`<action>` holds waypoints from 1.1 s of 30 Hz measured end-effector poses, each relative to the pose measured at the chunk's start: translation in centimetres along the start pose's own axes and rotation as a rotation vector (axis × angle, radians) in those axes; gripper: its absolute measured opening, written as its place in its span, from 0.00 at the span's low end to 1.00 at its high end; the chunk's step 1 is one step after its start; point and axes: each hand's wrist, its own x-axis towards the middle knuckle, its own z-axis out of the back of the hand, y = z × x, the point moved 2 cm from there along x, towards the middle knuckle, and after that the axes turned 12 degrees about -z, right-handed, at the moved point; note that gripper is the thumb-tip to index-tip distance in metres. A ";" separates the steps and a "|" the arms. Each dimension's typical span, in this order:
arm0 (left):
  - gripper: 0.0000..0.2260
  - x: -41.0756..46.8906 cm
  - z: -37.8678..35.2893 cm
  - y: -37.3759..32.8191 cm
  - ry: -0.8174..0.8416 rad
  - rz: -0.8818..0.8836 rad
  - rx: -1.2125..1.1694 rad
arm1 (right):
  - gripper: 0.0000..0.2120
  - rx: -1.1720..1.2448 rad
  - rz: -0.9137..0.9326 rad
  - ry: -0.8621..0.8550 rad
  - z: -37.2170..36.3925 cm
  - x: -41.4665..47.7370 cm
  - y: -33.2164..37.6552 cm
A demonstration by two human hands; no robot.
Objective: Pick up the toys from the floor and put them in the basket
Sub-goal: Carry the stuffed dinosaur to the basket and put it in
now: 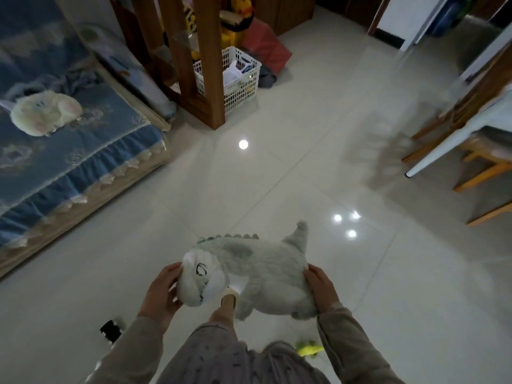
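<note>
The plush dinosaur (249,275) is hanging low centre of frame, clear of the floor. The left hand (160,292) is cupping its head, the right hand (321,289) its rump, fingers (311,275) pressing into the fur. Carrying it level to the basket (241,76), upper centre, is advisable; a yellow-green toy (309,349) is lying underfoot.

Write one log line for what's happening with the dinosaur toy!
phase: carry | held: plush dinosaur | left hand: head end | right hand: tail end | basket: ahead

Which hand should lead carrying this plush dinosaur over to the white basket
Left, probably. Both hands hold the dinosaur, but the basket sits ahead to the left, on the left hand's side; the right hand supports the tail end.
</note>
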 end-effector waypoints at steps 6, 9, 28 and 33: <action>0.08 9.5 -6.0 -7.2 0.180 -0.017 0.183 | 0.16 0.072 -0.045 -0.068 0.0 5.3 7.7; 0.06 13.1 -9.5 -10.2 0.273 0.010 0.245 | 0.16 0.108 -0.034 -0.128 1.0 7.8 11.5; 0.07 32.1 -33.0 -18.5 0.153 0.055 0.077 | 0.15 0.070 -0.007 -0.087 9.3 30.2 36.0; 0.06 35.7 -36.5 -21.0 0.058 0.033 0.000 | 0.15 -0.045 0.034 -0.016 9.8 34.9 43.9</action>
